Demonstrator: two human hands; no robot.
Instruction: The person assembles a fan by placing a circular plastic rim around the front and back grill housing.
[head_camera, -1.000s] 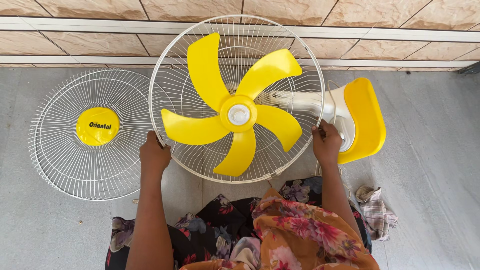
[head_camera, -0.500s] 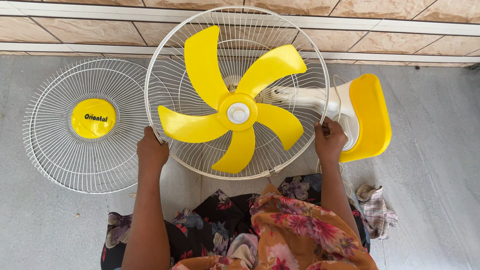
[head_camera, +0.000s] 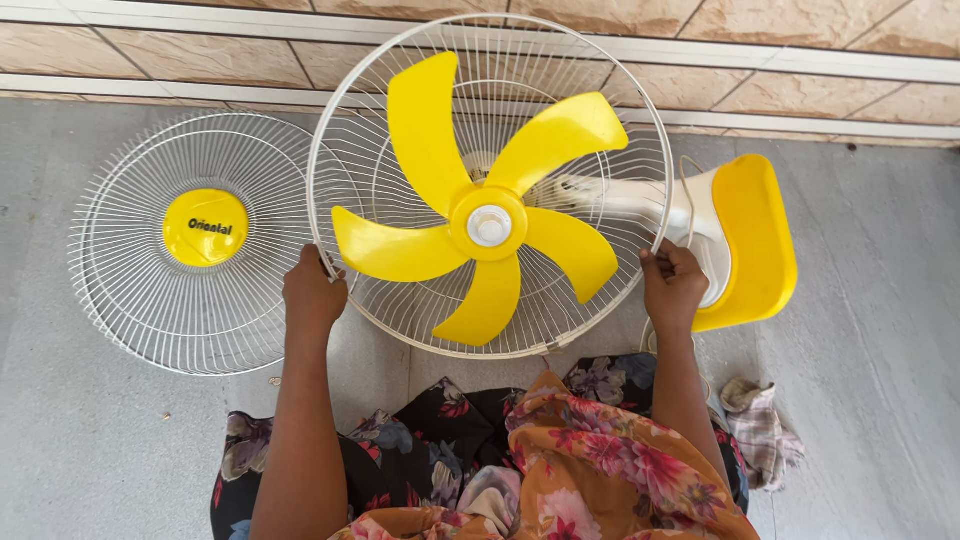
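A fan lies on the grey floor with its white wire rear guard (head_camera: 560, 320) facing up and a yellow five-blade propeller (head_camera: 487, 225) inside it. My left hand (head_camera: 312, 295) grips the guard's rim on its left side. At the right side of the rim, my right hand (head_camera: 672, 285) holds the wire too. Behind that hand are the fan's white neck (head_camera: 625, 200) and its yellow base (head_camera: 755, 240).
The detached front guard (head_camera: 130, 290) with a yellow round centre cap (head_camera: 205, 227) lies flat to the left, partly under the rear guard. A crumpled checked cloth (head_camera: 760, 425) lies at the right. A tiled wall (head_camera: 200, 55) runs along the back. My floral clothing fills the bottom.
The rear guard and both hands have stayed together on the rim with only a slight shift; the view has drifted a little left and down.
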